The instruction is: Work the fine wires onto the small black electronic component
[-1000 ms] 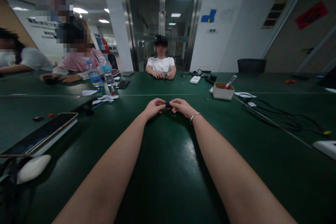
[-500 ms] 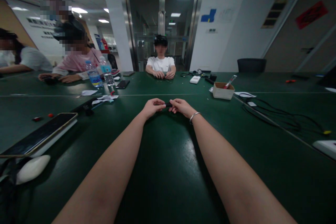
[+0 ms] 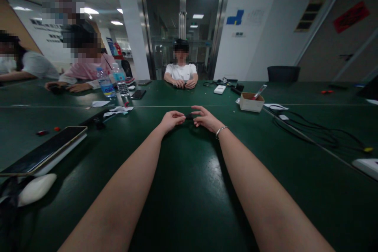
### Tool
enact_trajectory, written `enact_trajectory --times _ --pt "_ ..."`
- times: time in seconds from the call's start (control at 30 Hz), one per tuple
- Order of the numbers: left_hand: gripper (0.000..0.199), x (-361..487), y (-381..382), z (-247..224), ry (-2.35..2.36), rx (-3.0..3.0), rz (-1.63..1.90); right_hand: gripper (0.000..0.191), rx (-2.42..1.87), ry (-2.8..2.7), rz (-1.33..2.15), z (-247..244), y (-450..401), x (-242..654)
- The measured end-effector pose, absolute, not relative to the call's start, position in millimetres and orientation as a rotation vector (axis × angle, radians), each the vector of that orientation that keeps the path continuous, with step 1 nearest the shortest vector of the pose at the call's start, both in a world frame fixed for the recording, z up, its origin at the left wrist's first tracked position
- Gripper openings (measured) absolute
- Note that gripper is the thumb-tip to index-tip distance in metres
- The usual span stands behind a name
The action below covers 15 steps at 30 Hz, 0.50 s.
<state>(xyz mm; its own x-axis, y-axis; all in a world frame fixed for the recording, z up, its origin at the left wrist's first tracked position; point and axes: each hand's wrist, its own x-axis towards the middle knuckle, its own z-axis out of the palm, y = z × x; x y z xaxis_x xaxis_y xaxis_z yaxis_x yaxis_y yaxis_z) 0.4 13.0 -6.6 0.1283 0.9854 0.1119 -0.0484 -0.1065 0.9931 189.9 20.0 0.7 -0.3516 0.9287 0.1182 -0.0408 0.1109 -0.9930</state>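
Observation:
A small dark object [image 3: 189,116] is pinched in the fingertips of my left hand [image 3: 173,121], just above the green table [image 3: 183,189] near the middle of the view. To its right, my right hand [image 3: 206,119] has its fingers apart, the index finger raised and the others curled loosely; it holds nothing that I can see. A silver bangle [image 3: 221,130] circles my right wrist. The dark object is too small for its details to show.
On the left lie a phone on a white box [image 3: 50,151], a white mouse-like object [image 3: 37,189], papers [image 3: 119,110] and bottles [image 3: 106,84]. On the right are a cardboard box [image 3: 251,102] and black cables [image 3: 319,128]. A person [image 3: 180,71] sits opposite; others are at left.
My right hand has let go of the dark object; its fingers have spread and the index finger has lifted. My left hand still holds the object in nearly the same place.

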Motion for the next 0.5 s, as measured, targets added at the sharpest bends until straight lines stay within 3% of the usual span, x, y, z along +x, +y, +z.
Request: enact_trajectory --times 0.17,0.23,0.33,0.5 --pt "0.027 1.4 11.9 -5.4 1.039 1.321 1.207 0.015 -1.113 -1.547 1.299 -0.3 22.1 184.5" --pt "0.026 1.6 11.7 -4.9 1.048 1.317 1.211 0.016 -1.072 -1.580 1.284 -0.4 22.5 184.0" --pt "0.026 1.9 12.5 -4.7 1.056 1.302 1.217 0.045 -0.973 -1.522 1.292 -0.2 22.2 185.5" --pt "0.024 3.0 13.3 -4.8 1.066 1.290 1.222 0.014 -1.117 -1.532 1.280 -0.6 23.7 184.1"
